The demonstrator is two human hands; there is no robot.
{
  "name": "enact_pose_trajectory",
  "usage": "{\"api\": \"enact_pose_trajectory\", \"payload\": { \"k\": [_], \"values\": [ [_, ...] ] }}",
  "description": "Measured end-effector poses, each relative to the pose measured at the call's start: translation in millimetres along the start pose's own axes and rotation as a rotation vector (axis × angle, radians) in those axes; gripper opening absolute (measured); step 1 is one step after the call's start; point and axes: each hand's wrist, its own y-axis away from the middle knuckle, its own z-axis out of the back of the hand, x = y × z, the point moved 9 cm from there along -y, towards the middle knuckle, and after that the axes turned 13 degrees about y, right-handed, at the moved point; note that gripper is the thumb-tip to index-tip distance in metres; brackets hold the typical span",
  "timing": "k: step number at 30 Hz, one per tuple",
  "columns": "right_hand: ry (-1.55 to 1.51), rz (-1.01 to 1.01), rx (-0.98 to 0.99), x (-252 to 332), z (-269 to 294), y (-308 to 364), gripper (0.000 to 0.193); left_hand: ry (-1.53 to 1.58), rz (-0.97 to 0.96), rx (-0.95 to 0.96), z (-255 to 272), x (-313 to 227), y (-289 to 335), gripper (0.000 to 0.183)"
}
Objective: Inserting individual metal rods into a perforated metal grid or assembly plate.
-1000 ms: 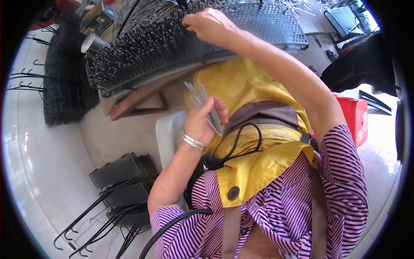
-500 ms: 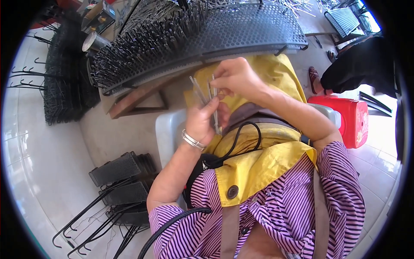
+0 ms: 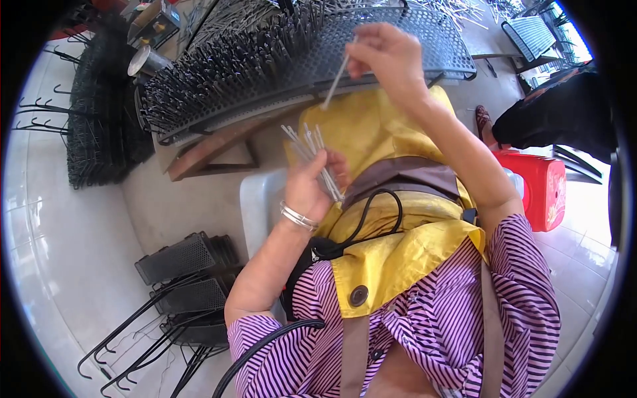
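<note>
My left hand [image 3: 312,182] is closed round a small bunch of thin metal rods [image 3: 308,137], whose ends stick out above and below the fist. Up and to the right, my right hand [image 3: 391,58] pinches a single metal rod [image 3: 336,81] near its upper end, so that it slants down to the left. That hand is raised in front of a black perforated rack [image 3: 424,43]. Many dark upright rods [image 3: 225,76] stand packed in the rack's left part, while the holes nearest my right hand show bare.
A metal can [image 3: 147,61] stands beyond the rack's left end. Loose rods [image 3: 458,10] lie behind it. Stacked black racks with hooked arms [image 3: 182,292] rest on the floor at left. On the right are a red stool [image 3: 547,192] and another person's leg [image 3: 551,113].
My right hand has drawn one rod away from the bunch and moved up towards the rack. The left hand stays in nearly the same place, still gripping the other rods.
</note>
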Motion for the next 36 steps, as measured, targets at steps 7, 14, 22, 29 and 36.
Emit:
{"api": "enact_pose_trajectory", "payload": {
  "k": [7, 14, 22, 29, 36],
  "values": [
    [0.061, 0.263, -0.183, 29.0, -13.1, -28.9, 0.012, 0.011, 0.059, 0.093, -3.8, 8.1, 0.8, 0.016],
    [0.315, 0.826, -0.214, 70.5, -30.5, -12.7, 0.011, 0.029, 0.069, 0.097, -5.6, 7.2, 2.6, 0.020],
    [0.356, 0.864, 0.301, 72.4, -70.5, -20.8, 0.003, 0.012, 0.074, 0.162, -13.8, 4.2, 5.9, 0.023],
    [0.716, 0.789, 0.142, 39.9, -83.5, -31.7, 0.009, 0.011, 0.125, 0.121, -8.4, 5.0, 1.1, 0.024],
    [0.691, 0.773, -0.059, 29.6, -63.1, -16.8, 0.032, -0.034, 0.084, 0.086, -6.2, 1.9, -2.6, 0.022]
  ]
}}
